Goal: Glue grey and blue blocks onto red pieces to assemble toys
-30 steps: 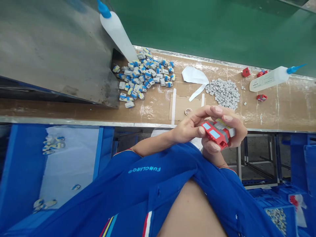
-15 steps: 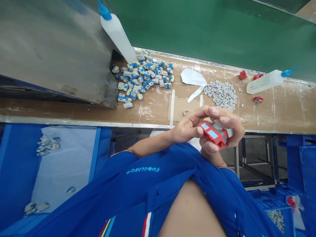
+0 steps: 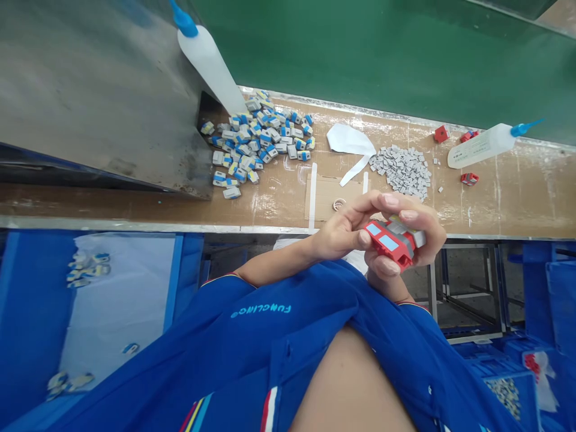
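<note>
Held between both hands, just in front of the bench edge, is a red toy vehicle (image 3: 389, 242) with light blue windows and a dark grey band. A light grey block with some yellow shows against its far side, partly covered by fingers. My left hand (image 3: 345, 231) grips the vehicle's left end, thumb on the red body and fingers reaching over the top. My right hand (image 3: 429, 231) wraps round the right side, its thumb below the red body. Beyond the hands lies a heap of small light grey pieces (image 3: 402, 171).
A pile of grey, blue and yellow toy blocks (image 3: 265, 138) lies beside a white squeeze bottle (image 3: 211, 66) and a metal box (image 3: 99, 96). Another squeeze bottle (image 3: 481, 147) lies among red toy parts (image 3: 441, 134). White paper (image 3: 348, 140) and a blue bin (image 3: 27, 300) are also near.
Both hands keep the same grip on the toy vehicle, with hardly any movement. The bench has shifted slightly left in view.
</note>
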Demonstrator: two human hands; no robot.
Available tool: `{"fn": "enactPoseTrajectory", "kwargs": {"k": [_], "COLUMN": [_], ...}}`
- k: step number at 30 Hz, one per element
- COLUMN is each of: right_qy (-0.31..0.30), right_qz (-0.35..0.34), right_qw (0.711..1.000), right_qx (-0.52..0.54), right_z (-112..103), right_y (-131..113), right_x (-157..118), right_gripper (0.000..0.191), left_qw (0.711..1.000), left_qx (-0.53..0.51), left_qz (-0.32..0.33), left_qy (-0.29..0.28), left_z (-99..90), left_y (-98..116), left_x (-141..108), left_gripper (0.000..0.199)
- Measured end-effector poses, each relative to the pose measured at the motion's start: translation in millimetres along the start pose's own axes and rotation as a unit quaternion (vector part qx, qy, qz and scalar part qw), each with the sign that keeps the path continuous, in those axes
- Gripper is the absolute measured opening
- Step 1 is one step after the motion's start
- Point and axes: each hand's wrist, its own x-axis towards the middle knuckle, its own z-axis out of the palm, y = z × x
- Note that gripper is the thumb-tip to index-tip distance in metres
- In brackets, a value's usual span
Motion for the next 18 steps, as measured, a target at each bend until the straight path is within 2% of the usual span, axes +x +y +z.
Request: {"fn": "enactPoseTrajectory", "kwargs": {"k": [3,7,8,10,12,13,15,18], "right_qy": [0.002,-0.098,-0.097,-0.054,-0.011,-0.015,-0.086,-0.234], "right_qz": [-0.009,0.038,0.038,0.018,-0.005,-0.003,0.036,0.119], "right_qw": [0.997,0.970,0.970,0.983,0.995,0.997,0.995,0.962], "right_qx": [-0.078,-0.221,-0.222,-0.173,-0.101,-0.070,-0.041,-0.071], "right_z": [-4,-11,-12,-12,-13,-14,-18,-29], "right_y": [5,15,16,16,16,17,20,24], "right_x": [-10,-26,-28,-28,-29,-32,-41,-54], "right_gripper": [0.054,0.053,0.051,0.053,0.062,0.067,0.077,0.083], "left_qw": [1.000,1.000,1.000,1.000,0.999,0.999,0.999,1.000], "left_qx": [-0.008,-0.011,-0.011,-0.006,0.003,0.005,0.007,0.015], "left_qz": [-0.005,-0.016,-0.016,-0.023,-0.035,-0.037,-0.031,-0.019], "left_qy": [0.005,0.018,0.017,0.017,0.019,0.017,0.009,0.003], "left_z": [1.1,2.1,2.0,1.1,-0.5,-1.5,-3.4,-5.1], "left_y": [1,3,3,3,2,1,-1,-3], "left_x": [-1,-4,-5,-6,-7,-7,-7,-7], "left_gripper": [0.066,0.069,0.070,0.071,0.074,0.075,0.075,0.072]}}
